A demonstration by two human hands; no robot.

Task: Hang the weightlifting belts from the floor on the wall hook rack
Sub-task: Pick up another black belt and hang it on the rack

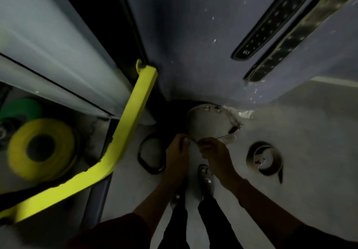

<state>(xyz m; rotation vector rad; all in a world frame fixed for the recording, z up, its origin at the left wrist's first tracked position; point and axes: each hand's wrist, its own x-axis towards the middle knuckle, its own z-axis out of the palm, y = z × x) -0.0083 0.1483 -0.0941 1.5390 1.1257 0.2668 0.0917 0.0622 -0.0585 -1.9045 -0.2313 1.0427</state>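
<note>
Already two hung belts on wall; left hand and right hand pinch pale belt; black belt, coiled belt lie on floor, unhung.

The person wears a dark red top, its sleeves stopping above the bare forearms. 2 black trouser legs end in 2 dark shoes with pale marks.

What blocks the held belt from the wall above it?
Nothing visible. Left hand and right hand grip the belt near the base of the wall; nothing crosses it above, hung belts are off to the right. The rack is out of view.
</note>
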